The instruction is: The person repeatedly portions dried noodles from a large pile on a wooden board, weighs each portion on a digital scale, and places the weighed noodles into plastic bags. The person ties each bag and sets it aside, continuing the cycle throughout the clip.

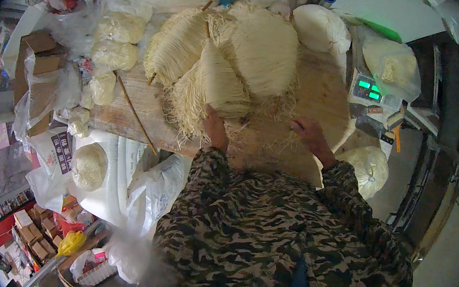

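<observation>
Pale fresh noodles lie on a wooden table [322,82] in front of me. They form a left bundle [175,41], a middle bundle [222,78] and a wide right bundle [267,50]; wooden stick ends poke out of the left and middle ones. At the lower left edge of the middle bundle, my left hand [215,130] touches the strands, its fingertips partly hidden. My right hand [311,134] is over the table's near right part, fingers curled, beside loose noodle scraps [275,143]. Whether it pinches anything is too blurred to see.
A thin wooden stick [135,112] crosses the table's left edge. Bagged noodles [114,56] and a cardboard box [41,59] stand at the far left. On the right, a digital scale [369,88] glows green near a noodle bag [392,65]. Another tied bag [367,170] sits lower right.
</observation>
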### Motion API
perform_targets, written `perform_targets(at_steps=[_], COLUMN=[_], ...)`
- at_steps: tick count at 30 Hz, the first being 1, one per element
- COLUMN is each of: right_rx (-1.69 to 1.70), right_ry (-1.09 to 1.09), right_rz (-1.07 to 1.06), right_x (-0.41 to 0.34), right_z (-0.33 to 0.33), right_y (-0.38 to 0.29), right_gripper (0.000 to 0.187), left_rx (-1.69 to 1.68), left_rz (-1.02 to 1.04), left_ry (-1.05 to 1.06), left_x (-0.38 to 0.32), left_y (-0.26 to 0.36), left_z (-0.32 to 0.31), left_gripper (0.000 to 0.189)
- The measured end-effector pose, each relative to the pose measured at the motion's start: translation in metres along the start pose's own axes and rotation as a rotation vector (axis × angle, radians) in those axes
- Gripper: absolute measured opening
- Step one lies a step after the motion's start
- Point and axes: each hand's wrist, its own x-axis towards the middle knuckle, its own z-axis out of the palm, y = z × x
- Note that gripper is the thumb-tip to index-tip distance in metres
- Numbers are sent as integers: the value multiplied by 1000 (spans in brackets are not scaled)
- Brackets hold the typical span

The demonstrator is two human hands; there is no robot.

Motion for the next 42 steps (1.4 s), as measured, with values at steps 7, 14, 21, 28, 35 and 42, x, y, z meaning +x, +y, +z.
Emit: perform_targets(at_steps=[7, 14, 21, 28, 35, 42], right_rx=[567, 622, 179, 639, 977, 713], right_ry=[58, 536, 969, 216, -303, 123], right_rz=[36, -184, -158, -8, -22, -258], right_x=[56, 204, 196, 147, 116, 128], right_z=[10, 27, 66, 136, 181, 224], right_y=[-73, -200, -226, -166, -139, -141], right_gripper=[34, 49, 35, 45, 74, 64], left_rx=[1, 176, 63, 248, 96, 98], left_rz=[185, 616, 474, 522, 343, 226], left_ry=[38, 86, -51, -229, -346, -472], left_x=[-8, -12, 8, 45, 67, 91], left_y=[7, 40, 9, -41, -23, -16], left_z=[-111, -179, -188, -211, -232, -245], left_gripper=[64, 64, 64, 62, 65, 65])
